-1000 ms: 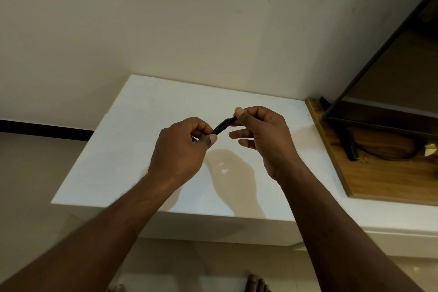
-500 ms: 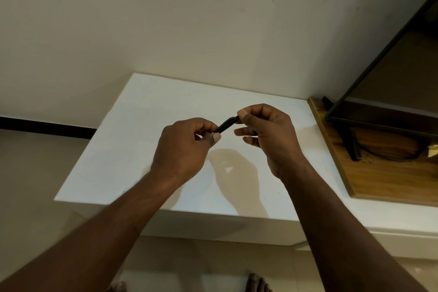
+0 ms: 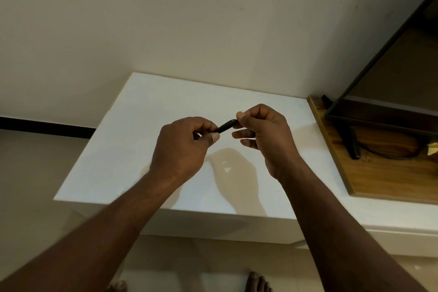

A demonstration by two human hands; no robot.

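Over on the left, a thin black stripe (image 3: pixel 47 127) runs along the bottom of the pale wall (image 3: pixel 166 19), just above the floor (image 3: pixel 30 185). Next comes a white worktop (image 3: pixel 123 154) that sits tight against the wall. The left hand (image 3: pixel 182 149) is held up above the middle of the worktop and does not touch it. Its fingers (image 3: pixel 203 123) are curled in, and the thumb and first finger pinch the low end of a small black stick (image 3: pixel 226 126). The stick is in the air between the two hands, tilted so that its right end is higher. Only a short bit of it shows, so I cannot tell what kind of thing it is. The right hand (image 3: pixel 265 135) pinches the high end with its thumb and first finger. Its other fingers are loosely bent below and hold nothing. A soft shadow (image 3: pixel 234 173) of the hands lies on the worktop under them. Farther right, a wooden board (image 3: pixel 379 180) lies right next to the white top. A dark screen (image 3: pixel 391 78) stands on the board, with a black leg (image 3: pixel 353 144) and a black cord (image 3: pixel 391 156) beneath it. Bare toes (image 3: pixel 257 281) peek out on the floor at the bottom.
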